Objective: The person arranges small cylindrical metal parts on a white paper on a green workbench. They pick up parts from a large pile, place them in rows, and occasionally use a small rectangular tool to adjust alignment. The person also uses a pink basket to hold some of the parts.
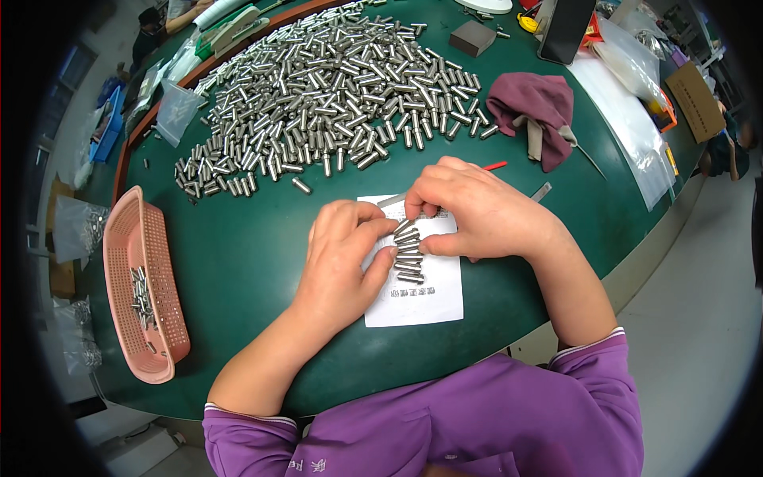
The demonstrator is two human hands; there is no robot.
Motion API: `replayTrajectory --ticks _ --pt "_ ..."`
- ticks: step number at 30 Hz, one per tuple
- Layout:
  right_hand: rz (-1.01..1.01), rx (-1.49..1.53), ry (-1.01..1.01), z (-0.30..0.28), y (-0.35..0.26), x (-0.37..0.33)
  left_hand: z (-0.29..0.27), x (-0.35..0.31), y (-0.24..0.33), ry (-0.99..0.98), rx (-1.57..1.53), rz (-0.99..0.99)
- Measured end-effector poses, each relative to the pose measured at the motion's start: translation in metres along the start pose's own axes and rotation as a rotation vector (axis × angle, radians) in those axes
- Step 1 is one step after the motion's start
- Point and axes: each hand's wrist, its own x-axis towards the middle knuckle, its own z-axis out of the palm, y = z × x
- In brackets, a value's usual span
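A short row of shiny metal pins [409,258] lies side by side on a white printed sheet [437,310] in front of me. My left hand [338,254] is curled at the row's left ends, its index finger and thumb against the pins. From the other side, my right hand [485,213] bends over the row, with fingertips at the far pins and the thumb at their right ends. Its curled lower fingers are partly hidden. Beyond both hands spreads a large heap of similar metal pins [318,95] on the green table [262,310].
A pink perforated basket [171,318] with some small metal parts stands at the left. To the right lie a maroon cloth [528,111], a red stick [495,165] and clear plastic bags [636,119]. A dark block [472,37] and a phone [566,32] are farther back.
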Motion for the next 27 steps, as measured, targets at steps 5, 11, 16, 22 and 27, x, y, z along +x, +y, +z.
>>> replayTrajectory --ticks 5,11,16,22,27 --pt "0.033 -0.011 -0.041 -0.0027 -0.0012 -0.0007 -0.0008 -0.0003 0.0002 -0.009 0.012 0.025" --pt "0.041 -0.01 -0.08 -0.0046 -0.0026 -0.0006 -0.0011 -0.0015 0.0015 -0.006 0.01 0.04" --pt "0.013 -0.021 -0.074 -0.0044 -0.0028 -0.0009 0.0003 -0.0021 0.0024 0.001 -0.018 0.034" --pt "-0.01 -0.02 -0.082 -0.0023 0.0001 -0.0018 0.002 -0.0021 0.0021 0.01 -0.036 0.055" --pt "-0.015 -0.008 -0.09 -0.0022 -0.0011 -0.0021 0.002 -0.0022 0.0031 0.01 -0.045 0.062"
